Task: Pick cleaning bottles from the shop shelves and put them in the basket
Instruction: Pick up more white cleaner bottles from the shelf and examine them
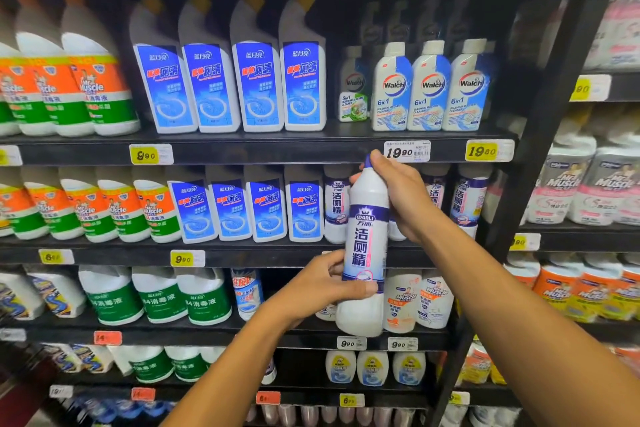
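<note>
currently: wanli bottle (365, 246), upright, off the shelf (263, 149). right hand (401, 198) fingers curl round its neck, left hand (325, 284) fingers pinch its lower label. risk: one-handed transfer, smooth plastic slips.

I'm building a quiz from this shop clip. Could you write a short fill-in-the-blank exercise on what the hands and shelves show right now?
1. Both hands hold one white bottle whose label band is ____.
2. The right hand grips the bottle near its ____.
3. The left hand grips the bottle's ____ half.
4. The Walch bottles stand on the shelf ____ the held bottle.

Missing words: purple; top; lower; above
</note>
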Demonstrator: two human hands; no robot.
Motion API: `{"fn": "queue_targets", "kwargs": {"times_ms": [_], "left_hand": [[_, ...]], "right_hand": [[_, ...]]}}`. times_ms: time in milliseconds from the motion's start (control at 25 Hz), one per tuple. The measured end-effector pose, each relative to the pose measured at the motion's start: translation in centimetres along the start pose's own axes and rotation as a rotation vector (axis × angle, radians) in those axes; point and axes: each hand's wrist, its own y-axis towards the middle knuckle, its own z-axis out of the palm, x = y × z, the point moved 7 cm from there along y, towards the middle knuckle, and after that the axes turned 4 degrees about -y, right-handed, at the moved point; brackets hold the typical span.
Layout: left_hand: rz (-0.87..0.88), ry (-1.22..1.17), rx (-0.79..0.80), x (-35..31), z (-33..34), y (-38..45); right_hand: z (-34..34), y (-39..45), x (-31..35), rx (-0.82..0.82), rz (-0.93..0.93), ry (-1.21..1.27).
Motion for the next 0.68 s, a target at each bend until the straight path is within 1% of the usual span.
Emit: {"fn": "queue_targets", "kwargs": {"times_ms": [120, 240, 320, 400, 480, 680], "left_hand": [[-0.092, -0.127, 0.087, -0.8, 0.7, -1.5], [-0.113, -0.137, 0.099, -2.2, 0.6, -2.8], [-0.108, -0.162, 0.07, -3.4, -0.1, -3.4], [-0.099, -0.216, 0.085, -5.0, -1.2, -4.0], [-0.119, -0.243, 0.108, -6.2, -2.3, -4.0], [-0.166, -0.141, 0.086, -7.4, -2.9, -3.4]], "right_hand": [[-0.7, 0.2, -2.2, -0.139, 0.178, 0.107], [-0.5, -0.3, -4.5, -0.151, 0.366, 0.243], [-0.2, -0.9, -5.8, -0.171, 0.449, 0.337], [0.2, -1.7, -7.3, -0.204, 0.524, 0.462], [0.9, -2.6, -8.5, -0.224, 0.584, 0.546], [1.5, -3.7, -10.0, -0.284, 0.63, 0.66]]}}
